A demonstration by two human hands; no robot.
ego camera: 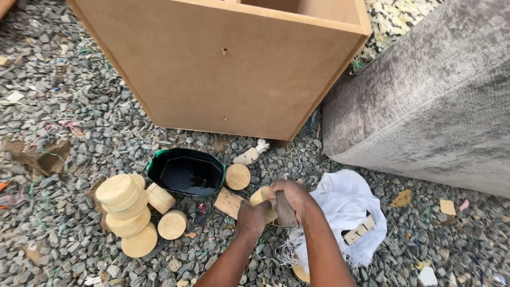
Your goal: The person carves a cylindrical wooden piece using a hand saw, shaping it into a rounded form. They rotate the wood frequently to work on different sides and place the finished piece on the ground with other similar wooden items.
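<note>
Here both hands are closed: left hand [252, 217] grips a wooden disc [262, 199], right hand [291, 195] a brown block [286, 211].

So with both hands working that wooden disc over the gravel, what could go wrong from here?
The left hand grips the wooden disc right beside the right hand and its dark block, so a slip could scrape fingers. The black tub of dark liquid sits close by and could be knocked over. The stack of discs leans on loose gravel and may topple.
</note>
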